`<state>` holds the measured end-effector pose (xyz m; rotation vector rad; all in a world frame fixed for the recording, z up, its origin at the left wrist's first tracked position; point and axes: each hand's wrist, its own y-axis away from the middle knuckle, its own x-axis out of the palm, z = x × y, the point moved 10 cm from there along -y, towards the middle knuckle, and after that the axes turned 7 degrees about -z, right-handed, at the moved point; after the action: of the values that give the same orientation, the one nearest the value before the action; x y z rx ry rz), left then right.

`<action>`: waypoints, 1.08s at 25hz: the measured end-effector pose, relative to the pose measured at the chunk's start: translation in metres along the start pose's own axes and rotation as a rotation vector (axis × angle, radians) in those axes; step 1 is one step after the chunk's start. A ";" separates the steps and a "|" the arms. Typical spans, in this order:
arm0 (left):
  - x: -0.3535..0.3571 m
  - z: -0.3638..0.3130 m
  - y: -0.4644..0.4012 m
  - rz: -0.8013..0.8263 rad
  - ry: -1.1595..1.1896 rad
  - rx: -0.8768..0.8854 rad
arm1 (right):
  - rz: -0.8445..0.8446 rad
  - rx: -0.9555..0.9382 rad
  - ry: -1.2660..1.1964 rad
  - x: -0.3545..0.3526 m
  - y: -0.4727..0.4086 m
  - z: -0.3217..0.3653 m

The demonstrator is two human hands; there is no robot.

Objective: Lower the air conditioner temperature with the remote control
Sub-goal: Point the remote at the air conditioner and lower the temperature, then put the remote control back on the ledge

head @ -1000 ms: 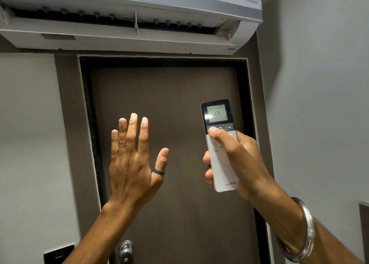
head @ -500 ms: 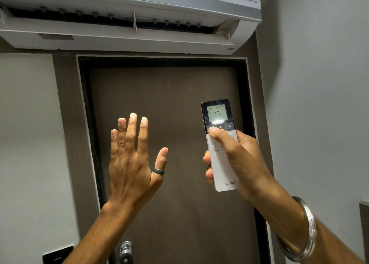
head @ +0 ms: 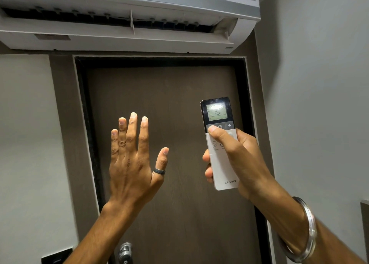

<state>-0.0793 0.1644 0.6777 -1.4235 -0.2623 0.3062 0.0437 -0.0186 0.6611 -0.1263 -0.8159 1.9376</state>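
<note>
A white remote control (head: pixel 222 170) with a dark top and a lit screen reading 16 is held upright in my right hand (head: pixel 239 160). The thumb rests on the button left of the power symbol, below the screen. The white air conditioner (head: pixel 127 34) hangs on the wall above the door, its flap open. My left hand (head: pixel 131 160) is raised flat below it, fingers spread and pointing up, holding nothing, with a dark ring on the thumb.
A dark brown door (head: pixel 175 204) fills the middle behind both hands, with a metal handle (head: pixel 125 251) near the bottom. A grey wall (head: pixel 319 114) stands close on the right. A black switch plate (head: pixel 57 256) sits low on the left wall.
The number on the remote's screen has dropped from 17 to 16. Both hands stay almost where they were.
</note>
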 end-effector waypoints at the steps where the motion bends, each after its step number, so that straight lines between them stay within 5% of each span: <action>1: 0.001 -0.001 0.000 0.004 0.004 0.000 | 0.015 0.009 0.000 0.001 0.000 0.000; 7: 0.019 -0.019 0.022 0.054 0.037 -0.012 | -0.039 -0.163 0.298 -0.013 0.004 -0.019; 10: 0.049 -0.049 0.074 0.191 0.097 -0.013 | -0.174 -0.361 0.502 -0.042 0.028 -0.045; 12: 0.070 -0.076 0.126 0.320 0.160 -0.026 | -0.241 -0.328 0.614 -0.069 0.048 -0.091; 21: 0.128 -0.251 0.405 0.928 0.472 0.017 | -0.596 0.313 0.902 -0.267 0.208 -0.325; 27: 0.141 -0.344 0.620 1.324 0.544 0.036 | -0.914 1.073 0.769 -0.428 0.392 -0.514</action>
<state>0.1438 -0.0284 0.0180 -1.4056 1.1781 0.9466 0.1778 -0.2332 -0.0721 0.1368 0.6396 1.0604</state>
